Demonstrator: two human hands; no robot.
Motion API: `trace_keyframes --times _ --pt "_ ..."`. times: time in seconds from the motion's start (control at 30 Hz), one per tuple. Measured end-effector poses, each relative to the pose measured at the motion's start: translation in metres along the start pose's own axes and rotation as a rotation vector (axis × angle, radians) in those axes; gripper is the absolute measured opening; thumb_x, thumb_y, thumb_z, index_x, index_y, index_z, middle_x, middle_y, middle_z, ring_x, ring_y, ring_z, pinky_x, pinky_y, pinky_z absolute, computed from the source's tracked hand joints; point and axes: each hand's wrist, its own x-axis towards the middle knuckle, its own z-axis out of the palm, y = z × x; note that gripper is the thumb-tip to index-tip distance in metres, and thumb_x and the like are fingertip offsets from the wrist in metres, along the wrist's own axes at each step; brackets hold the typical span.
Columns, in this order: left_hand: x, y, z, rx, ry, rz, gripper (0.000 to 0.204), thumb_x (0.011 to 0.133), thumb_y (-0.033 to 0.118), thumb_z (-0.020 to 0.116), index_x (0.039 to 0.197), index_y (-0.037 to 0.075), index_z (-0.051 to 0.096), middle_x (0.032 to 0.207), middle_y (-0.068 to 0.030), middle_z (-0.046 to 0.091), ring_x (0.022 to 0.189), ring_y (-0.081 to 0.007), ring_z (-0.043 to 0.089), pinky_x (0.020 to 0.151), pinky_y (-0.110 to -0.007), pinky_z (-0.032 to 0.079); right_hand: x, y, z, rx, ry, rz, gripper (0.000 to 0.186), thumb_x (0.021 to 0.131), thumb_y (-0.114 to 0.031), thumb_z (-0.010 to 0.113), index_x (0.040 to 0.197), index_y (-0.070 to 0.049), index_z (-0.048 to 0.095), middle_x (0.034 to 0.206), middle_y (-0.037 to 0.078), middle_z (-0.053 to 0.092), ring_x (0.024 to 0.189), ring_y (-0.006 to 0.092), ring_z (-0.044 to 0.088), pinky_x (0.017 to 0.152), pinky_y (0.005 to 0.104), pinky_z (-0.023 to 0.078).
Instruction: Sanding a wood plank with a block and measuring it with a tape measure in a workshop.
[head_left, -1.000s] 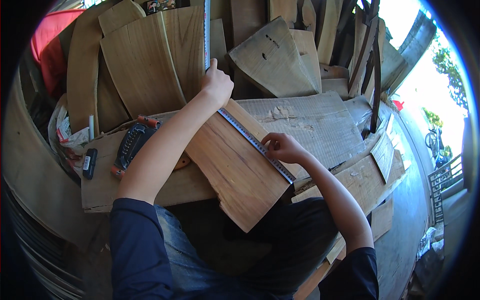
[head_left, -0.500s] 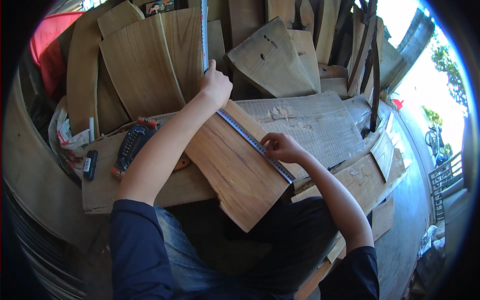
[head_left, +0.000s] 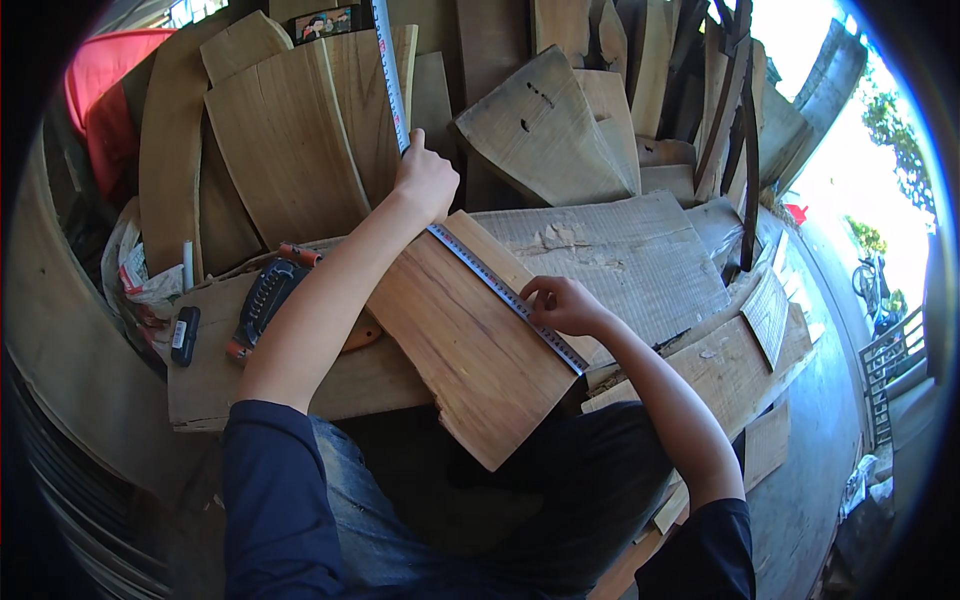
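A metal ruler [head_left: 505,293] lies slantwise across a reddish-brown board [head_left: 465,340] with one ragged edge. My right hand [head_left: 562,305] is closed, its curled fingers pinching at the ruler's edge near the middle. Beyond the board's far end my left hand [head_left: 427,185] is closed round a pale graduated strip [head_left: 389,75], which sticks up and leans left. That hand hides whether the strip and the ruler are one piece. The board rests on a rough plank [head_left: 615,250], and its near end juts out over my knees.
Left on the plank are a black-and-orange hand tool [head_left: 268,300], partly behind my left arm, and a small black case [head_left: 184,335]. Curved boards [head_left: 285,130] lean behind. More planks [head_left: 740,350] are stacked at the right, beside a grey floor [head_left: 825,400].
The upright strip has tipped to the left with my left hand. My right hand stays at the ruler, its fingers slightly shifted. The whole view has dropped a little.
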Motion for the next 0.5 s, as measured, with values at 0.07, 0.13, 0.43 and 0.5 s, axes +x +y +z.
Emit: trace_keyframes --times 0.07,0.13,0.43,0.5 --pt "-0.0008 0.0003 -0.0029 0.000 -0.027 0.005 0.017 0.081 0.017 0.061 0.093 0.015 0.074 0.086 -0.0050 0.072 0.089 -0.0203 0.068 0.108 -0.049 0.019 -0.0004 0.0001 0.0000 0.006 0.000 0.004 0.033 0.069 -0.014 0.068 0.102 -0.008 0.068 0.071 0.004 0.064 0.066 0.0157 0.062 0.065 0.0307 0.049" --pt "-0.0019 0.0011 -0.0051 0.009 -0.027 0.013 0.017 0.082 0.017 0.061 0.093 0.015 0.074 0.086 -0.0054 0.072 0.089 -0.0204 0.068 0.109 -0.050 0.018 -0.0004 0.0000 -0.0002 -0.003 -0.002 0.005 0.033 0.069 -0.013 0.066 0.101 -0.008 0.068 0.071 0.005 0.064 0.067 0.0164 0.062 0.066 0.0311 0.049" --pt "0.0007 0.0017 0.0000 0.043 0.059 0.038 0.014 0.077 0.021 0.064 0.080 0.013 0.075 0.077 -0.0076 0.071 0.078 -0.0223 0.069 0.109 -0.049 0.022 0.0003 -0.0043 -0.0005 -0.016 0.003 0.022 0.032 0.071 -0.011 0.062 0.102 -0.009 0.068 0.072 0.007 0.064 0.068 0.0174 0.061 0.066 0.0321 0.049" --pt "0.0004 0.0021 -0.0007 0.036 0.078 0.045 0.015 0.077 0.021 0.063 0.080 0.013 0.075 0.076 -0.0081 0.071 0.078 -0.0225 0.069 0.109 -0.049 0.023 -0.0008 -0.0047 -0.0015 -0.015 -0.003 0.027 0.032 0.071 -0.011 0.062 0.103 -0.009 0.067 0.072 0.006 0.064 0.068 0.0174 0.061 0.066 0.0320 0.049"
